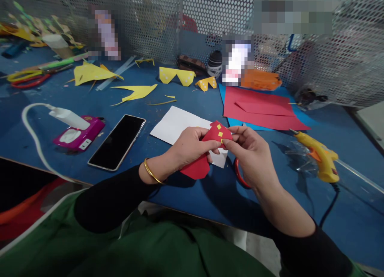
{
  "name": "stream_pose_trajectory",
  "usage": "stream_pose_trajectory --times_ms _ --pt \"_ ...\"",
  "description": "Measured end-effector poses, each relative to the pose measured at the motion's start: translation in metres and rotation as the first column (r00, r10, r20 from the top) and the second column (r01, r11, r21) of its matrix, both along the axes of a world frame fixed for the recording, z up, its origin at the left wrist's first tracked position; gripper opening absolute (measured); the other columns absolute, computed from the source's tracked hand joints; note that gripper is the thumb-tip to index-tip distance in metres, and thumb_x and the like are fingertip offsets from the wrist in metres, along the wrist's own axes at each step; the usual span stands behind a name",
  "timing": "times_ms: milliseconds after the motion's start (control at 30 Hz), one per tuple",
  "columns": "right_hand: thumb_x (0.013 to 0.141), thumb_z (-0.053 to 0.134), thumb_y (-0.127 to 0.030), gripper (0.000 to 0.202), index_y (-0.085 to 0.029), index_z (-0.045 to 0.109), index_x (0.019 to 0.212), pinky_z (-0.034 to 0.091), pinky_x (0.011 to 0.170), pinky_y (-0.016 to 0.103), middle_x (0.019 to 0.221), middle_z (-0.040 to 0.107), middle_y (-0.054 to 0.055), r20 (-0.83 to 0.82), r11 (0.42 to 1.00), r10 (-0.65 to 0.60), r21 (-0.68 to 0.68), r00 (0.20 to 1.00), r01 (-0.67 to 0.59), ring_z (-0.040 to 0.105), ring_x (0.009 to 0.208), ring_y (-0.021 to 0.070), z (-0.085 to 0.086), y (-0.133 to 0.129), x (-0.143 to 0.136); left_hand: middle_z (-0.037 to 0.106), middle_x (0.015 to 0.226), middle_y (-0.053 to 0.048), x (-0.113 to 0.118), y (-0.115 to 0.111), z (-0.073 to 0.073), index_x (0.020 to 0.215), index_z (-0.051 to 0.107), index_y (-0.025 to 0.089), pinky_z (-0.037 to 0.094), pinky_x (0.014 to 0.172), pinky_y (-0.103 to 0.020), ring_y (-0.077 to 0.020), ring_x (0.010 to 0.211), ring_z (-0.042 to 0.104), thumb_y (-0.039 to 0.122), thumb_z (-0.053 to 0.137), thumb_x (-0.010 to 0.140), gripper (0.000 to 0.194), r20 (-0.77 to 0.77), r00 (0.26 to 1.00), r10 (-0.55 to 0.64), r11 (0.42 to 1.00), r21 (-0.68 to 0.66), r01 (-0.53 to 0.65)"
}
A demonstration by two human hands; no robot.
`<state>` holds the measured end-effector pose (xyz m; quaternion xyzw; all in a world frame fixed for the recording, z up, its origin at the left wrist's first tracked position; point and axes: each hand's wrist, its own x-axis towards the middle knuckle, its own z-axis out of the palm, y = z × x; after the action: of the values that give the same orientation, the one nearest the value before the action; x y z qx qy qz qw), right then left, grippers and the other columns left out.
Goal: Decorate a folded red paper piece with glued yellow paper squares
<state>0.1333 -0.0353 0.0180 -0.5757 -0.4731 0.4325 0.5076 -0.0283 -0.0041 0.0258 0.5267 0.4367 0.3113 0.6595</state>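
A red paper cutout [198,167] with small yellow squares on it is gripped by my left hand [192,147], thumb on top and fingers beneath. My right hand [252,153] is closed at the cutout's right side, its thumb and finger pressed at the lowest yellow square [222,141]. Two more yellow squares sit above that one in a row. Under the hands lies a sheet of white paper [177,123]. Beside my right hand shows the red handle [240,175] of what look like scissors, partly hidden by that hand.
A dark phone [118,143] and a purple socket block [79,135] with a white plug lie left. Right is a yellow glue gun [319,155] with its cord. Behind are red paper sheets [261,105], yellow glasses-shaped cutouts [177,76] and yellow scraps [93,73].
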Motion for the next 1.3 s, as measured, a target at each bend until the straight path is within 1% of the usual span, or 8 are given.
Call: stream_pose_trajectory --times_ms 233,367,500,667,767,967,1200,1300 --pt "0.073 0.072 -0.031 0.026 -0.021 0.061 0.095 0.054 0.066 0.033 0.079 0.07 0.0 -0.016 0.999 0.017 0.028 1.0 -0.016 0.066 0.071 0.016 0.001 0.0 -0.001 0.072 0.071 -0.003 0.0 0.0 -0.001 0.081 0.07 0.012 0.05 0.049 -0.021 -0.0099 0.047 0.064 0.019 0.071 0.083 0.007 0.007 1.0 -0.001 1.0 0.001 0.001" --pt "0.069 0.075 -0.028 0.027 -0.021 0.063 0.092 0.054 0.065 0.033 0.079 0.071 0.0 -0.074 0.999 0.004 0.038 0.997 -0.001 0.066 0.071 0.0158 0.002 0.0 -0.002 0.072 0.071 -0.002 -0.001 0.0 -0.002 0.084 0.07 0.011 0.05 0.048 -0.021 -0.0099 0.046 0.065 0.018 0.071 0.083 0.007 0.017 1.0 0.001 1.0 0.002 -0.001" --pt "0.069 0.076 -0.027 0.027 -0.021 0.063 0.092 0.054 0.066 0.033 0.077 0.07 0.0 -0.071 0.999 0.024 0.035 0.997 -0.022 0.067 0.07 0.0157 0.0 0.0 -0.001 0.072 0.071 -0.002 0.0 0.001 -0.002 0.08 0.07 0.011 0.049 0.048 -0.021 -0.0099 0.046 0.064 0.017 0.071 0.082 0.006 0.017 1.0 -0.005 1.0 0.01 0.005" --pt "0.07 0.076 -0.026 0.027 -0.021 0.064 0.093 0.051 0.062 0.03 0.075 0.07 -0.002 -0.1 0.999 0.003 0.041 0.995 0.001 0.064 0.065 0.0137 -0.001 0.001 0.001 0.075 0.078 -0.005 -0.001 0.001 0.002 0.088 0.071 0.012 0.051 0.052 -0.023 -0.0121 0.052 0.067 0.023 0.072 0.083 0.012 0.019 0.999 -0.033 0.999 -0.042 0.034" --pt "0.068 0.078 -0.025 0.029 -0.021 0.065 0.094 0.051 0.062 0.03 0.077 0.072 -0.001 -0.126 0.998 -0.032 0.052 0.992 0.039 0.065 0.067 0.0136 0.0 0.001 0.002 0.076 0.079 -0.005 -0.004 0.002 0.006 0.088 0.071 0.013 0.051 0.053 -0.024 -0.0123 0.054 0.067 0.025 0.072 0.084 0.013 -0.008 1.0 -0.009 0.997 -0.071 0.008" --pt "0.071 0.077 -0.024 0.027 -0.019 0.067 0.095 0.053 0.067 0.03 0.075 0.071 -0.001 -0.16 0.995 -0.039 0.083 0.986 0.053 0.065 0.066 0.0127 0.001 0.002 0.004 0.075 0.073 -0.003 -0.008 0.003 0.015 0.076 0.071 0.014 0.044 0.051 -0.02 -0.0086 0.052 0.059 0.024 0.069 0.085 0.014 -0.093 0.993 0.074 0.997 0.005 -0.073" --pt "0.066 0.079 -0.024 0.031 -0.02 0.067 0.094 0.054 0.066 0.031 0.079 0.074 0.0 -0.157 0.997 -0.043 0.054 0.987 0.052 0.067 0.069 0.0146 0.002 0.003 0.002 0.076 0.073 -0.004 -0.009 0.002 0.012 0.075 0.072 0.015 0.046 0.054 -0.022 -0.0103 0.055 0.061 0.025 0.068 0.084 0.014 -0.107 0.993 0.044 0.996 0.088 -0.035" --pt "0.064 0.08 -0.024 0.032 -0.02 0.067 0.094 0.054 0.068 0.031 0.08 0.074 0.0 -0.166 0.998 -0.033 0.04 0.986 0.041 0.068 0.07 0.0147 0.002 0.003 0.003 0.075 0.072 -0.004 -0.009 0.002 0.013 0.074 0.072 0.015 0.046 0.053 -0.022 -0.0104 0.054 0.061 0.024 0.067 0.084 0.014 -0.113 0.993 0.042 0.996 0.086 -0.033"
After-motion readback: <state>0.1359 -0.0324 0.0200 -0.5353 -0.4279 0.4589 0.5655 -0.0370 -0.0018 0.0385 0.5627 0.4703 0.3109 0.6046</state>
